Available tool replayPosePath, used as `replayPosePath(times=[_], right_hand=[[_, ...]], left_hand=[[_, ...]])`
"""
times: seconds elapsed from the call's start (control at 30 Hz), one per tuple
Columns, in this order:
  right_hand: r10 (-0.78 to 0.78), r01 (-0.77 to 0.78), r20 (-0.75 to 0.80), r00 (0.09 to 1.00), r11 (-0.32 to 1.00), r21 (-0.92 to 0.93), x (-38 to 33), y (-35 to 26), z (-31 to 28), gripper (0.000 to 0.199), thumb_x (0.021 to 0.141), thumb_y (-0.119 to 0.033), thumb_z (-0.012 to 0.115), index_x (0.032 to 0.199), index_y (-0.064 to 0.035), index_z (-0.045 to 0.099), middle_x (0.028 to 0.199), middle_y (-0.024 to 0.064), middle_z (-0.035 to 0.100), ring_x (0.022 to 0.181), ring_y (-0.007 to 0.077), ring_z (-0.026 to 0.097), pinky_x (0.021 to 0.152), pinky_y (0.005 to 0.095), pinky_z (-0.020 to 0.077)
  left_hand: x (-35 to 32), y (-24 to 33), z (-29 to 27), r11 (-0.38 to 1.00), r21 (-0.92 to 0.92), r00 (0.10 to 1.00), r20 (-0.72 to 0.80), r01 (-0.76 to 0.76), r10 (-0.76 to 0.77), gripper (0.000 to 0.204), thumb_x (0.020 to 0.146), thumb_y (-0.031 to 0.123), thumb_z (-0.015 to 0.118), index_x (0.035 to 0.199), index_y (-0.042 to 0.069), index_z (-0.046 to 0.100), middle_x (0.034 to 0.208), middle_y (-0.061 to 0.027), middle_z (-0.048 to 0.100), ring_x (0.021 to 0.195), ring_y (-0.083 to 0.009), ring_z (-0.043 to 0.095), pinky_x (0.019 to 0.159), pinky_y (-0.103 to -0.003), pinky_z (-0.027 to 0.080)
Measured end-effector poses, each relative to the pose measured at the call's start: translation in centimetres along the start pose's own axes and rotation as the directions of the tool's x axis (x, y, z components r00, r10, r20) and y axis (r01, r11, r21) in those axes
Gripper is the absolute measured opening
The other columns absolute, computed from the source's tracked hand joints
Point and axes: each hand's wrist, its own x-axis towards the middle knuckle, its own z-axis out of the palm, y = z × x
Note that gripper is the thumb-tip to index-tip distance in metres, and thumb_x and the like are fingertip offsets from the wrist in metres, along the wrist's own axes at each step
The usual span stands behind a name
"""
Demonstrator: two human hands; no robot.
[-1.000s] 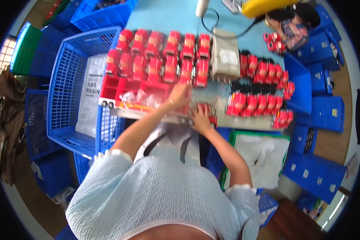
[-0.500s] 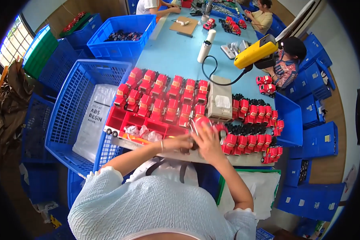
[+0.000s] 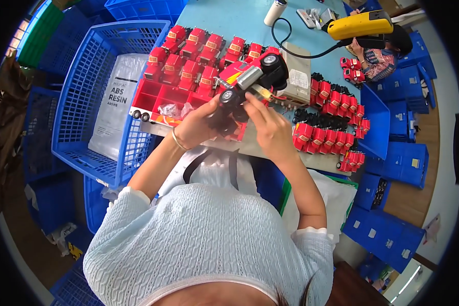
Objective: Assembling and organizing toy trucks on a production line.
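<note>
A red toy truck (image 3: 249, 76) with black wheels and a silver tank on its side is raised and tilted over the near edge of the table. My left hand (image 3: 198, 124) is closed round its lower wheeled end. My right hand (image 3: 271, 127) grips the underside from the other side, its fingertips against the black chassis. Just beyond my left hand lies a long red compartmented tray (image 3: 149, 87) with white-and-orange sides and small wheels, crumpled clear plastic (image 3: 169, 110) in it. Rows of similar red toy trucks (image 3: 188, 71) stand behind it.
More red trucks (image 3: 316, 136) stand in rows at the right, beside a beige box (image 3: 297, 69). A yellow device (image 3: 361, 25) with a black cable juts over the table. A blue crate (image 3: 61, 122) stands at left, and another person (image 3: 380, 58) sits at far right.
A red truck that was blurred and low between my hands is now lifted, larger and showing its wheels. The view has shifted, so the table sits higher in the picture.
</note>
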Motion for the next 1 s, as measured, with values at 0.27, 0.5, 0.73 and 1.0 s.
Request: replayPosePath(times=[0.27, 0.5, 0.73, 1.0], right_hand=[[-0.069, 0.070, -0.073, 0.995, 0.997, 0.009, -0.6, -0.6, 1.5, 0.052, 0.067, 0.007, 0.050, 0.118, -0.0038, 0.048, 0.129, 0.0069, 0.047, 0.073, 0.0247, 0.057, 0.067, 0.0340, 0.0492], [-0.015, 0.035, 0.085, 0.996, 0.972, -0.231, -0.3, -1.7, 0.5, 0.063, 0.066, 0.007, 0.051, 0.127, -0.0049, 0.041, 0.133, 0.0064, 0.043, 0.070, 0.0243, 0.057, 0.065, 0.0319, 0.0489], [0.208, -0.141, -0.170, 0.963, 0.930, 0.341, -4.1, -1.6, 5.3, 0.052, 0.078, 0.000, 0.052, 0.128, -0.0030, 0.040, 0.127, 0.0095, 0.047, 0.067, 0.0162, 0.055, 0.060, 0.0287, 0.0462], [0.758, -0.021, -0.140, 0.637, 0.199, 0.980, -3.3, 0.6, 6.3, 0.028, 0.090, -0.025, 0.050, 0.107, -0.0024, 0.051, 0.077, 0.0033, 0.053, 0.057, 0.0083, 0.049, 0.052, 0.0211, 0.0388]], left_hand=[[-1.6, 0.4, 0.9, 0.997, 0.033, 0.992, -0.103, -0.064, 0.067, 0.063, 0.083, 0.050, 0.051, 0.129, 0.011, 0.034, 0.110, -0.0090, 0.050, 0.082, -0.0178, 0.054, 0.074, -0.032, 0.047], [-1.1, -0.2, 1.2, 0.998, 0.061, 0.988, -0.147, -0.035, 0.044, 0.063, 0.082, 0.052, 0.051, 0.128, 0.011, 0.034, 0.108, -0.0085, 0.050, 0.085, -0.0187, 0.055, 0.075, -0.033, 0.046], [-1.0, -1.0, 0.4, 0.999, 0.038, 0.997, -0.070, -0.037, 0.039, 0.061, 0.083, 0.049, 0.051, 0.128, 0.011, 0.033, 0.109, -0.0087, 0.051, 0.088, -0.0187, 0.055, 0.077, -0.033, 0.046], [-1.5, -0.9, -0.2, 0.853, 0.521, 0.988, -0.107, -0.039, 0.111, 0.054, 0.081, 0.032, 0.060, 0.123, 0.008, 0.036, 0.110, -0.0096, 0.050, 0.097, -0.0171, 0.052, 0.079, -0.031, 0.044]])
